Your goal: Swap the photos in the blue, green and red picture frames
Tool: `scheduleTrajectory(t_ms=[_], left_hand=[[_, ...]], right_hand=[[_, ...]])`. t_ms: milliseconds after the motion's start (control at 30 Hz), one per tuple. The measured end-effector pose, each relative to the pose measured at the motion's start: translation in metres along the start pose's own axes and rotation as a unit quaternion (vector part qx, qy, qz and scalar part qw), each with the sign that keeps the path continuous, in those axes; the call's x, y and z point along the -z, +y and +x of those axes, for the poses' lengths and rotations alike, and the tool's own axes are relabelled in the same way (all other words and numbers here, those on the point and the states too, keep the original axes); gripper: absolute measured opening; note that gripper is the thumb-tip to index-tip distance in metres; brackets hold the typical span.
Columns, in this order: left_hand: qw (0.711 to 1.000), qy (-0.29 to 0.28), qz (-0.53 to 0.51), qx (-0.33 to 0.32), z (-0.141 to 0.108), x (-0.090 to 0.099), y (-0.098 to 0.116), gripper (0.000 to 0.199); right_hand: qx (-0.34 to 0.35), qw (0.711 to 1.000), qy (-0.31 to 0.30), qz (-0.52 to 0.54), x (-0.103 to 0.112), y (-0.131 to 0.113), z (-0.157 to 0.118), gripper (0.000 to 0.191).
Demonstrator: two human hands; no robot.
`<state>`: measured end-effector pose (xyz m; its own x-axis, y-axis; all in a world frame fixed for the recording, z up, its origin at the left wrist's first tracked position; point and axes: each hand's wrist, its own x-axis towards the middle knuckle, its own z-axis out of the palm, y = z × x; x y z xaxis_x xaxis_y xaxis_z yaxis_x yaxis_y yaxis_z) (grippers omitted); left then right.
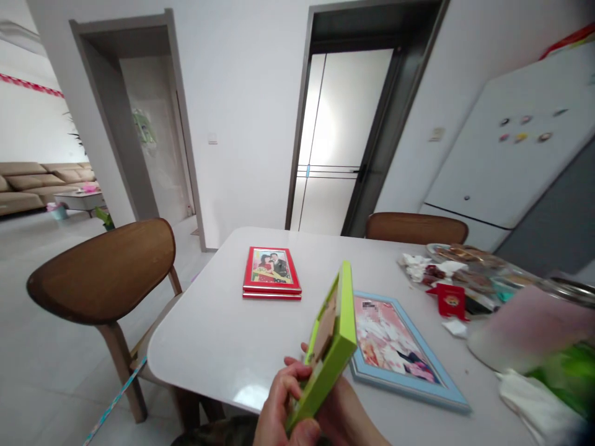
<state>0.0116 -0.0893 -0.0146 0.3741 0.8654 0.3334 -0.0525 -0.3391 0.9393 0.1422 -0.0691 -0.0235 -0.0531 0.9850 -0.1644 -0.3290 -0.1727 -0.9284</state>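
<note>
Both my hands hold a lime-green frame [341,331] upright on edge, its brown back turned to the left. My left hand [283,402] grips the lower left side, thumb and fingers around the edge. Behind the frame, my right hand [346,412] supports the other side; its fingers are mostly hidden. To the right, a light blue picture frame [409,384] lies flat on the white table [199,334], a pink-toned picture inside. Farther back, two red frames are stacked, the top red frame [272,288] showing a photo of two people.
A brown chair [106,272] stands at the left and another brown chair [416,228] behind the table. On the right are a red booklet [450,301], crumpled tissues [539,399], a pinkish container [530,325] and covered dishes.
</note>
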Motion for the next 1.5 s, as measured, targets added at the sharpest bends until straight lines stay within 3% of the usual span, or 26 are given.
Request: scheduleTrajectory(t_ms=[67, 133, 233, 333, 467, 567, 667, 733, 800, 867, 900, 967, 1067, 1200, 1300, 1367, 1400, 1467, 1500], left_hand=[[0.997, 0.017, -0.066, 0.028, 0.012, -0.014, 0.007, 0.049], [0.991, 0.047, -0.109, 0.054, 0.028, -0.022, 0.017, 0.066], [0.983, 0.038, -0.166, 0.073, 0.054, -0.031, 0.026, 0.079], [0.976, -0.002, -0.188, 0.112, 0.077, -0.048, 0.012, 0.065], [0.992, -0.035, -0.031, 0.119, 0.097, -0.082, -0.029, 0.057], [0.987, -0.056, 0.098, 0.113, 0.103, -0.096, -0.051, 0.052], [0.976, -0.057, 0.172, 0.119, 0.106, -0.089, -0.056, 0.052], [0.964, -0.053, 0.235, 0.113, 0.113, -0.072, -0.053, 0.057], [0.948, -0.04, 0.302, 0.092, 0.129, -0.046, -0.05, 0.058], [0.928, -0.018, 0.366, 0.066, 0.148, -0.014, -0.05, 0.056], [0.917, -0.005, 0.395, 0.06, 0.157, 0.002, -0.05, 0.055], [0.895, 0.007, 0.443, 0.054, 0.171, 0.03, -0.052, 0.047], [0.872, 0.008, 0.488, 0.04, 0.175, 0.054, -0.051, 0.027], [0.862, -0.006, 0.508, 0.001, 0.156, 0.054, -0.03, 0.018], [0.863, 0.004, 0.504, -0.025, 0.129, 0.043, -0.002, 0.021], [0.881, 0.025, 0.47, -0.039, 0.105, 0.034, 0.015, 0.022], [0.907, 0.045, 0.417, -0.051, 0.092, 0.029, 0.022, 0.022], [0.959, 0.079, 0.266, -0.051, 0.067, 0.022, 0.03, 0.027], [0.98, 0.092, 0.171, -0.038, 0.056, 0.021, 0.032, 0.033]], right_hand=[[0.015, 0.998, 0.039, 0.044, -0.001, -0.003, 0.004, 0.041], [0.044, 0.994, 0.09, 0.045, 0.02, -0.017, 0.011, 0.036], [0.039, 0.991, 0.128, 0.005, 0.077, -0.05, 0.019, 0.038], [-0.005, 0.978, 0.186, -0.095, 0.135, -0.08, 0.024, 0.051], [0.013, 0.907, 0.258, -0.334, 0.189, -0.095, 0.036, 0.039], [0.015, 0.865, 0.283, -0.414, 0.214, -0.091, 0.045, 0.035], [0.008, 0.841, 0.304, -0.448, 0.229, -0.085, 0.051, 0.032], [0.01, 0.817, 0.322, -0.479, 0.231, -0.086, 0.052, 0.036], [0.047, 0.783, 0.342, -0.517, 0.219, -0.09, 0.051, 0.045], [0.117, 0.766, 0.334, -0.537, 0.192, -0.093, 0.05, 0.05], [0.151, 0.774, 0.308, -0.532, 0.174, -0.093, 0.049, 0.049], [0.19, 0.821, 0.22, -0.492, 0.133, -0.086, 0.048, 0.045], [0.181, 0.882, 0.109, -0.422, 0.079, -0.06, 0.053, 0.043], [0.105, 0.948, 0.086, -0.287, 0.038, -0.033, 0.067, 0.053], [0.091, 0.982, 0.058, -0.156, 0.01, -0.036, 0.065, 0.053], [0.144, 0.982, 0.022, -0.119, -0.011, -0.045, 0.056, 0.046], [0.175, 0.976, 0.015, -0.13, -0.021, -0.049, 0.048, 0.043], [0.242, 0.947, 0.04, -0.21, -0.036, -0.054, 0.031, 0.039], [0.285, 0.919, 0.057, -0.268, -0.04, -0.054, 0.022, 0.038]])
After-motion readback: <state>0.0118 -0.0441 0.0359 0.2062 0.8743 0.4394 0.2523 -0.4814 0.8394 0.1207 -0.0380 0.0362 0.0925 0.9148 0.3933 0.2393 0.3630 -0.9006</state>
